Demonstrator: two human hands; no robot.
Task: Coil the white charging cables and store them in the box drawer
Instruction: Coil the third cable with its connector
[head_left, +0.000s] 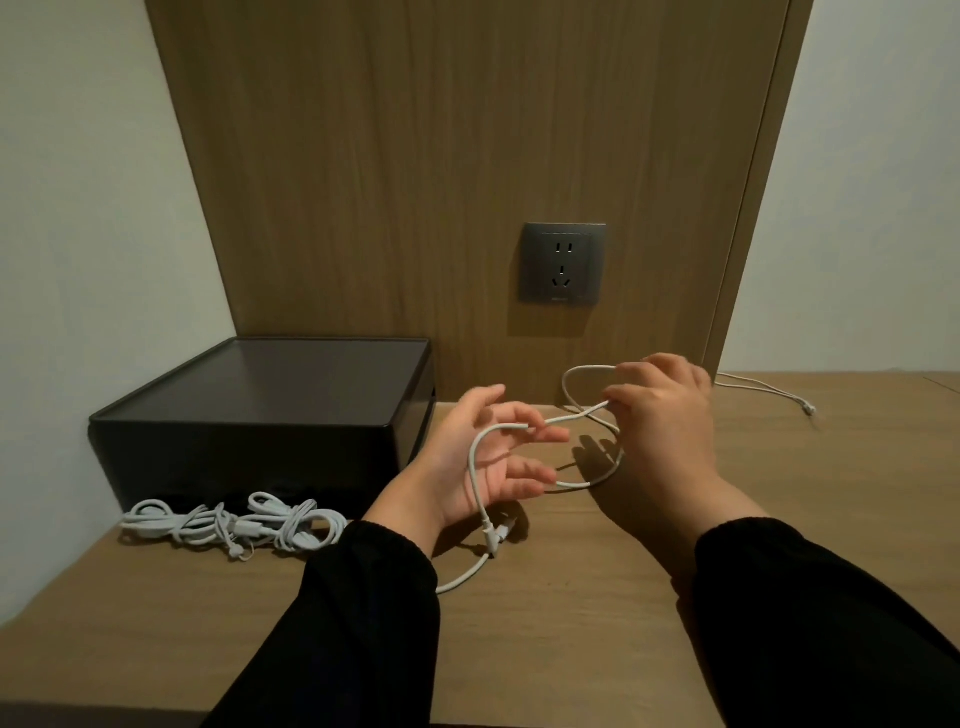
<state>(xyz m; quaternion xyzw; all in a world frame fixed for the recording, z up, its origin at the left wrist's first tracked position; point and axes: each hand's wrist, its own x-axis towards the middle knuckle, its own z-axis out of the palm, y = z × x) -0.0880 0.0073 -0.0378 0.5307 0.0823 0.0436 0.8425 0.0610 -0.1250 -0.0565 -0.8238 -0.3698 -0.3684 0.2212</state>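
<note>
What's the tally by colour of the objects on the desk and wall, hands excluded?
White: 3, namely two coiled cables, one and the other, in front of the box, plus the loose cable held by the left hand and right hand.
Black: 1, the box.
Grey: 1, the wall socket.
Total: 5

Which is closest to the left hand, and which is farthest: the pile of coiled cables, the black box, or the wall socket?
Starting from the left hand in the head view:
1. Pile of coiled cables: on the desk, low to its left.
2. Black box: behind that pile, against the wall; its near corner is almost as close, so these two are nearly tied.
3. Wall socket: high on the wooden panel, farthest.
</note>
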